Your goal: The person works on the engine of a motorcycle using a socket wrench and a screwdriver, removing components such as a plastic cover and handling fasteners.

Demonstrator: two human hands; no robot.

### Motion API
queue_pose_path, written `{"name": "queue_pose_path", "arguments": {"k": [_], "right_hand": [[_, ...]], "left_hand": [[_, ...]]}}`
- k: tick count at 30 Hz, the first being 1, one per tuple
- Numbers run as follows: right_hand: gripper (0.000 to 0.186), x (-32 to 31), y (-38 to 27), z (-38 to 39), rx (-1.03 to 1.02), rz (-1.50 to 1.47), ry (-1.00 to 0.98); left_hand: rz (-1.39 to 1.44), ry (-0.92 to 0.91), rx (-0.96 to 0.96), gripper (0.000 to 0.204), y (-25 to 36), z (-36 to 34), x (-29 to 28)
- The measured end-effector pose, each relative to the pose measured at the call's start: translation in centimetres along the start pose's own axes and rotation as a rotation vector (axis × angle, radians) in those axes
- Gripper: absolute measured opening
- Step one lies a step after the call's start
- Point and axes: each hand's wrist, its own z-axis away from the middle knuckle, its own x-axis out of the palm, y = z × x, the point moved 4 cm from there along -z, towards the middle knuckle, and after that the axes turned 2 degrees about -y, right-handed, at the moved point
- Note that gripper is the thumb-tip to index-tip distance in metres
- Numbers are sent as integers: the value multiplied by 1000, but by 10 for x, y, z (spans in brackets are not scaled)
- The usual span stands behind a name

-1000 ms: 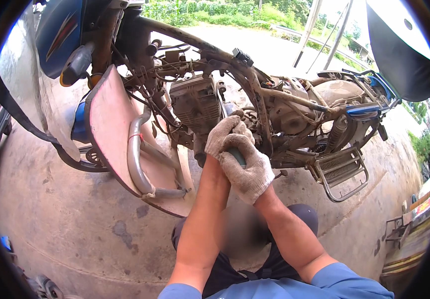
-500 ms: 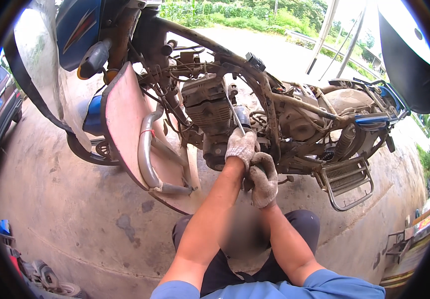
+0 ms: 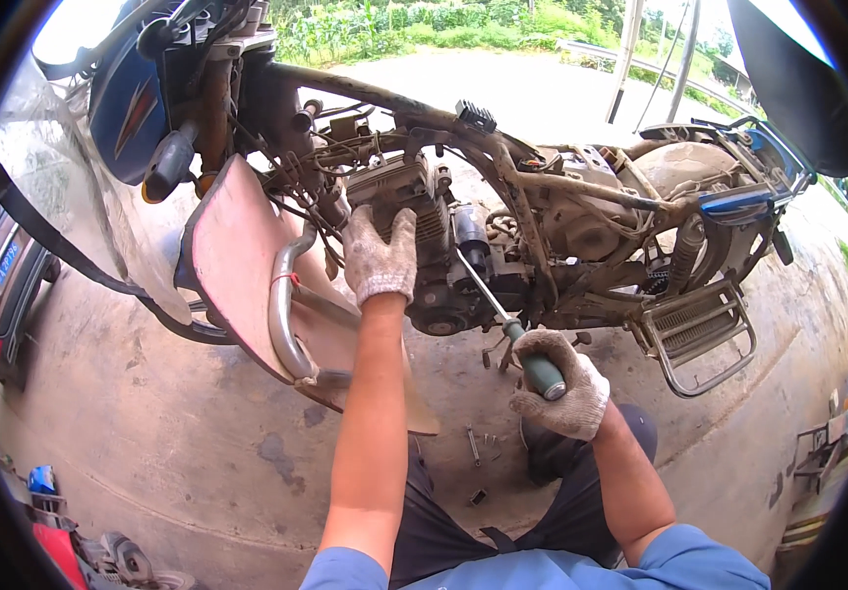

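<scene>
A dusty, partly stripped motorcycle stands side-on before me. On the finned engine cylinder (image 3: 430, 218) rests my left hand (image 3: 381, 258), in a knitted work glove, with its fingers spread and nothing held. My right hand (image 3: 581, 395), gloved too, is closed around the green handle of a long screwdriver (image 3: 541, 374). Its shaft slants up and left; the tip end reaches the engine just left of a dark cylindrical part (image 3: 470, 234). Whether the tip touches anything I cannot tell.
A pinkish leg shield (image 3: 237, 256) and a bent metal crash bar (image 3: 286, 320) stick out at the left. Below the engine, a wrench (image 3: 473, 445) lies on the concrete beside several small screws. A metal side rack (image 3: 699, 339) juts out at the right. Behind the left side, a car (image 3: 6, 285) is parked.
My hands were together at the engine's lower front. The left has moved up and left onto the cylinder; the right has drawn down and right, with the screwdriver's handle now in plain view.
</scene>
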Motion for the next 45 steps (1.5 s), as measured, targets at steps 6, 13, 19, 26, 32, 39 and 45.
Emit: {"name": "queue_pose_path", "arguments": {"k": [6, 13, 19, 26, 32, 39, 45], "right_hand": [[46, 34, 16, 25, 104, 274, -691], [35, 168, 178, 110, 335, 471, -716], [50, 293, 283, 172, 445, 556, -1044], [69, 373, 413, 256, 407, 402, -1457], [29, 180, 198, -47, 409, 584, -404], [61, 57, 29, -257, -310, 908, 422], [73, 87, 25, -288, -31, 907, 283]], "left_hand": [[47, -23, -147, 54, -83, -18, 11], [108, -167, -223, 64, -46, 9, 43], [41, -176, -186, 58, -56, 14, 50], [110, 48, -46, 42, -44, -9, 56], [214, 93, -267, 57, -105, -45, 47], [648, -200, -403, 66, -97, -63, 92], [804, -121, -352, 70, -130, -75, 101]]}}
